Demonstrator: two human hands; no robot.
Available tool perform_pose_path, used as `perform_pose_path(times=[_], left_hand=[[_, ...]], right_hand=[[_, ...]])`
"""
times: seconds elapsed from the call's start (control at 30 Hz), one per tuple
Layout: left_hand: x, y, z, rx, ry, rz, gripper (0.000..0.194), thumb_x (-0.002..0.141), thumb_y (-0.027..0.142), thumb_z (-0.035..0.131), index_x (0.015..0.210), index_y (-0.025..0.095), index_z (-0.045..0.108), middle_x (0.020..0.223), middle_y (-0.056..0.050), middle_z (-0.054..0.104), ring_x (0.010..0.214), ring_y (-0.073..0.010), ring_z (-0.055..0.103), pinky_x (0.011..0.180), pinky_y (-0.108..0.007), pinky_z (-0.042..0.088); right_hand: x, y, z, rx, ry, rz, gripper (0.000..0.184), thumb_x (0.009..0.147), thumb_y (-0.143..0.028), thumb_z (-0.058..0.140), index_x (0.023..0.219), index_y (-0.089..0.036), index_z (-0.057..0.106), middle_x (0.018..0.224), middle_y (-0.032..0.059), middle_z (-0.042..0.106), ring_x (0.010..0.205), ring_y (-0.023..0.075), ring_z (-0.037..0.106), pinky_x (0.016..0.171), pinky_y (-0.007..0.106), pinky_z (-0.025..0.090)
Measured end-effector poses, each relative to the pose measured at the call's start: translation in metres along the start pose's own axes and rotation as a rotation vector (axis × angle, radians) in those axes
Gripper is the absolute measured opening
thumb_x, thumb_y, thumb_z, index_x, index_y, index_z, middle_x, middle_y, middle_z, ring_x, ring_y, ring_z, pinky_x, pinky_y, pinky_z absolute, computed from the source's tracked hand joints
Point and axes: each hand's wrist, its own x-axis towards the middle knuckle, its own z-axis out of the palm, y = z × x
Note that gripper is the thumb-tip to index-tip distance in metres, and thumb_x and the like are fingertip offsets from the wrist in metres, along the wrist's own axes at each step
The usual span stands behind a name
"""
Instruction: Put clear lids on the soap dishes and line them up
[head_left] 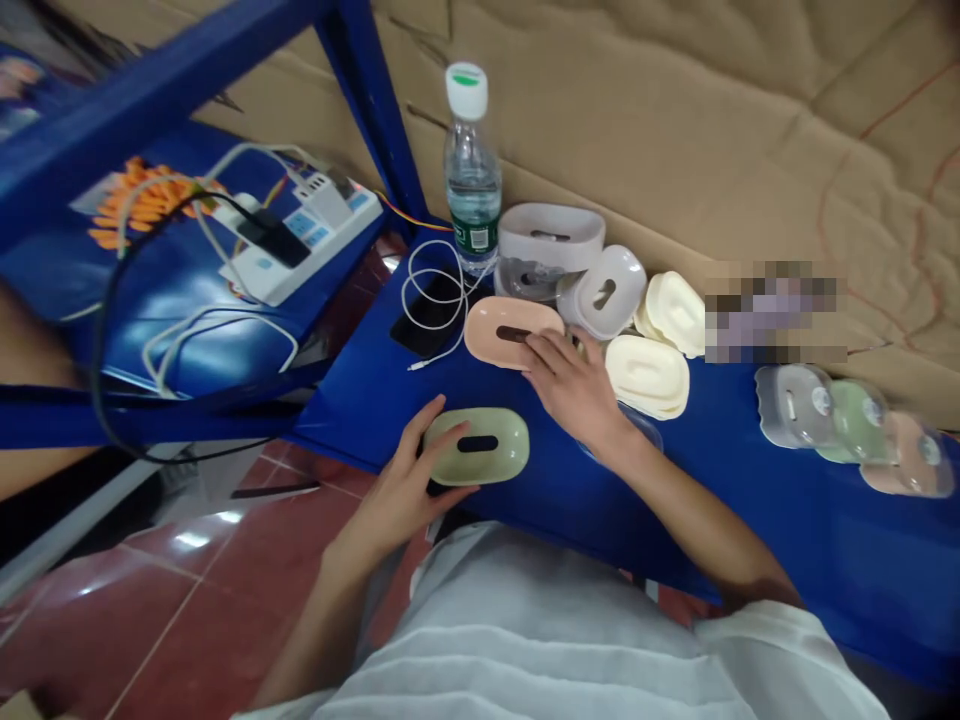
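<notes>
On the far L, orange bits [139,210] are lying by a power strip [304,250], prob. sitting on the side shelf to leave the blue table [720,500] for the dishes. A white cable [413,367] is looping over what looks like a phone [409,335], maybe left plugged in for charging, tho its plug end is lying loose. The L hand [409,465] is holding the green dish [510,450] near the table's front edge, thumb & fingers spreading wide round its L end, prob. to steady it w/o covering the slot. A water bottle [472,185] is standing upright at the back, likely there to be out of the way. The peach dish [487,330] is sitting behind the green one; the R hand [566,375] is touching its R end, fingers bunching narrow; can't tell if they're pinching or just resting, nor if the dish is lifted. Grey dishes [551,257] are stacking up behind, cream pieces [649,370] are lying in piles R of that hand, prob. grouped by colour. Far R, grey, green & peach packs [855,420] are overlapping in a row, prob. to save room.
</notes>
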Motion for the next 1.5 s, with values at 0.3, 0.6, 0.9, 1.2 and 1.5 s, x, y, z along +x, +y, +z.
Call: perform_pose_path(times=[0.3,0.6,0.9,1.2,1.5], left_hand=[[0.031,-0.005,0.01,-0.12,0.124,0.008,0.115,0.082,0.026,0.095,0.169,0.036,0.021,0.175,-0.023,0.029,0.158,-0.0427,0.045,0.122,-0.066,0.05],[0.032,-0.023,-0.01,0.145,0.11,0.031,0.06,0.092,0.029,0.086,0.146,0.025,0.06,0.168,-0.02,0.045,0.156,-0.0423,0.048,0.13,-0.073,0.034],[0.026,-0.005,-0.013,0.089,0.452,-0.109,0.037,0.095,0.049,0.081,0.119,0.023,0.072,0.169,-0.01,0.049,0.151,-0.0393,0.055,0.12,-0.061,0.053],[0.006,0.047,-0.001,0.058,0.411,0.084,0.042,0.09,0.049,0.087,0.119,0.022,0.074,0.172,-0.011,0.045,0.143,-0.0386,0.063,0.11,-0.054,0.063],[0.02,0.062,0.028,-0.021,0.322,0.235,0.054,0.082,0.037,0.095,0.129,0.023,0.073,0.167,-0.016,0.048,0.141,-0.0405,0.064,0.11,-0.054,0.063]], right_hand=[[-0.068,-0.033,-0.03,0.128,0.248,0.013,0.046,0.102,-0.014,0.071,0.148,-0.017,0.065,0.131,0.0091,0.08,0.127,0.0237,0.071,0.117,0.042,0.047],[-0.181,-0.053,-0.026,0.23,0.182,0.072,0.048,0.102,-0.011,0.07,0.15,-0.021,0.066,0.119,0.006,0.084,0.118,0.0214,0.076,0.113,0.041,0.051],[-0.145,-0.043,-0.002,0.236,-0.036,-0.178,0.033,0.111,-0.016,0.054,0.136,-0.019,0.074,0.136,0.005,0.079,0.122,0.019,0.07,0.105,0.037,0.052],[-0.119,0.007,-0.025,0.116,-0.019,-0.14,0.052,0.11,-0.02,0.059,0.161,-0.014,0.051,0.158,0.0112,0.063,0.152,0.0249,0.054,0.133,0.047,0.034],[-0.145,0.069,-0.027,-0.07,0.218,0.191,0.043,0.106,-0.023,0.069,0.149,-0.022,0.062,0.139,0.0124,0.075,0.122,0.0268,0.073,0.108,0.044,0.05]])
